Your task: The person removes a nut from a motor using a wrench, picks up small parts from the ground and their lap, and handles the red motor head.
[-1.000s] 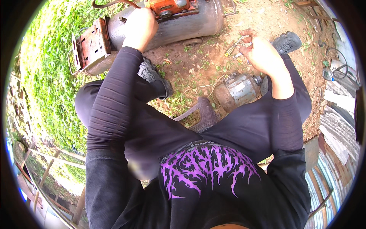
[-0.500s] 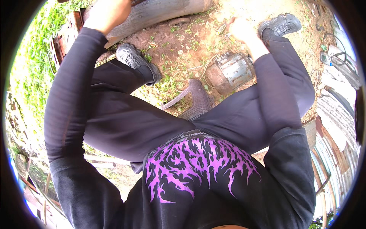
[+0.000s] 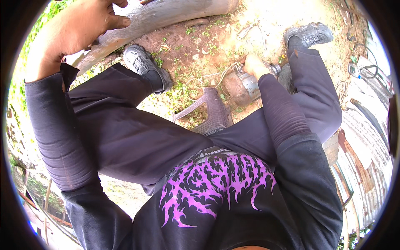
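My left hand (image 3: 83,25) is raised at the upper left beside a long grey metal tank (image 3: 175,14), fingers apart and loosely bent; whether it touches the tank is unclear. My right hand (image 3: 254,66) is lower, on top of a rusty, grey-painted electric motor (image 3: 237,89), its fingers curled against it and partly hidden. Small metal tools (image 3: 248,31) lie on the dirt beyond the motor, washed out by glare.
A plastic mesh seat or crate (image 3: 210,108) is between my legs. Both shoes (image 3: 308,33) rest on the dirt. Corrugated metal sheets (image 3: 362,158) and a black cable (image 3: 368,71) lie at the right, with grass along the left.
My left hand has moved left along the tank and its fingers now show spread. My right hand has come down from near the small tools onto the motor. The view has shifted.
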Demonstrator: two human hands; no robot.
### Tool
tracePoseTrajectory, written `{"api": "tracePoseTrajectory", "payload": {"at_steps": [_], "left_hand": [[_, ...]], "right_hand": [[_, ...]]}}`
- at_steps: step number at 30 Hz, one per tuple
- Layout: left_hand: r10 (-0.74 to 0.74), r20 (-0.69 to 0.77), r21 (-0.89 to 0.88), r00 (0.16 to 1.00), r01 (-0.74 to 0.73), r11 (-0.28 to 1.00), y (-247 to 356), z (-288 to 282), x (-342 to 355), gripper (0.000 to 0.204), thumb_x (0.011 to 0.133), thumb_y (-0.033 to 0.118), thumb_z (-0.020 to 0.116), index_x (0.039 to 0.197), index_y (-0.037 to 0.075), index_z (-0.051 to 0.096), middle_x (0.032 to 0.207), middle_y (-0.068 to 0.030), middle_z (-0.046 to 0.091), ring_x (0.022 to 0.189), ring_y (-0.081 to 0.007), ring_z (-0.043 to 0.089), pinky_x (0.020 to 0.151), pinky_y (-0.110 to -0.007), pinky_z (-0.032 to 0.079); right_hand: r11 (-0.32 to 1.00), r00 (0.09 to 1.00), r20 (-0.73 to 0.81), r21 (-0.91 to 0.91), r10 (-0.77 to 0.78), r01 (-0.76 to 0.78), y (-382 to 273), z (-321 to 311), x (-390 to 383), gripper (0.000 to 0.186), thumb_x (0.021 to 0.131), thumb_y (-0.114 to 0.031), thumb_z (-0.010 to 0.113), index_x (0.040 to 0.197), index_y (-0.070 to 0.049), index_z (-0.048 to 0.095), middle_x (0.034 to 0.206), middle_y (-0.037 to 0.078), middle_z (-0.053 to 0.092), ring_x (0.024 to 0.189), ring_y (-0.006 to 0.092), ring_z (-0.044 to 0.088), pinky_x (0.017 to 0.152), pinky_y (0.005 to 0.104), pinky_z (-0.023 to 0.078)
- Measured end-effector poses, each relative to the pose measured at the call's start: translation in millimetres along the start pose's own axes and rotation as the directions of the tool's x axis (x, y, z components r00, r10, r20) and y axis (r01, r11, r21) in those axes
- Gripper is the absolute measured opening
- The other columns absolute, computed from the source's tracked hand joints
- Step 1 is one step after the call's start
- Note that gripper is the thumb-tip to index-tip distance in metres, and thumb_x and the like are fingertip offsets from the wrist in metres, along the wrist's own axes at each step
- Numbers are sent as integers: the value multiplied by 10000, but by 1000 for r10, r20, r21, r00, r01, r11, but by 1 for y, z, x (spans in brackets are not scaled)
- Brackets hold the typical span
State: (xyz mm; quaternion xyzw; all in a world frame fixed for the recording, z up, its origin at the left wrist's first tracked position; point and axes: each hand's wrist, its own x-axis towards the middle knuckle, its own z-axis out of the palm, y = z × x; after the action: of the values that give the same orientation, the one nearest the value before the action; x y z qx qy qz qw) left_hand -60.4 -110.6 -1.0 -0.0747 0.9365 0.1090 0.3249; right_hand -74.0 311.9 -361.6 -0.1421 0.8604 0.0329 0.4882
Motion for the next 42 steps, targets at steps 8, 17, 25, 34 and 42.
{"api": "tracePoseTrajectory", "payload": {"at_steps": [8, 17, 25, 34, 42], "left_hand": [[-54, -38, 233, 998, 62, 970, 60, -37, -24, 538, 869, 360, 748, 1255, 3, 633, 972, -146, 720, 922, -280, 688, 812, -376, 539], [-89, -121, 287, 989, 121, 950, 56, -37, -31, 521, 885, 379, 730, 1260, 29, 634, 1035, -143, 712, 992, -263, 670, 864, -375, 520], [-29, -104, 131, 994, 43, 990, 32, -36, -24, 509, 902, 357, 716, 1272, 22, 618, 1050, -137, 700, 1001, -241, 654, 875, -359, 505], [-20, -88, 8, 996, 21, 1000, 19, -32, -24, 494, 921, 332, 700, 1286, 14, 600, 1067, -131, 686, 1011, -216, 636, 887, -341, 489], [18, -85, -127, 996, -29, 991, -6, -33, -19, 482, 937, 311, 685, 1298, 7, 584, 1082, -125, 675, 1019, -194, 620, 898, -324, 475]], "right_hand": [[998, 998, 55, 60, -27, 23, -7, -27, -28, 467, 703, -143, 833, 1157, -113, 730, 1126, 168, 720, 1090, 295, 677, 962, 362, 518], [1000, 998, -61, 11, -19, 19, -23, -5, -13, 384, 760, -113, 697, 1141, -77, 718, 1139, 216, 701, 1112, 348, 661, 967, 396, 517], [996, 999, 13, -80, 33, -32, -34, -3, -20, 355, 827, -208, 681, 1114, -4, 720, 1205, 216, 681, 1159, 340, 646, 1003, 413, 510], [996, 999, -42, -84, 18, -21, -23, 3, -20, 563, 723, -448, 833, 1078, -23, 734, 1095, 207, 716, 1055, 336, 681, 940, 400, 531], [980, 990, 136, -189, -41, 67, -12, -2, -68, 441, 695, -347, 821, 999, -35, 756, 1080, 199, 719, 1034, 325, 692, 922, 404, 547]]}}
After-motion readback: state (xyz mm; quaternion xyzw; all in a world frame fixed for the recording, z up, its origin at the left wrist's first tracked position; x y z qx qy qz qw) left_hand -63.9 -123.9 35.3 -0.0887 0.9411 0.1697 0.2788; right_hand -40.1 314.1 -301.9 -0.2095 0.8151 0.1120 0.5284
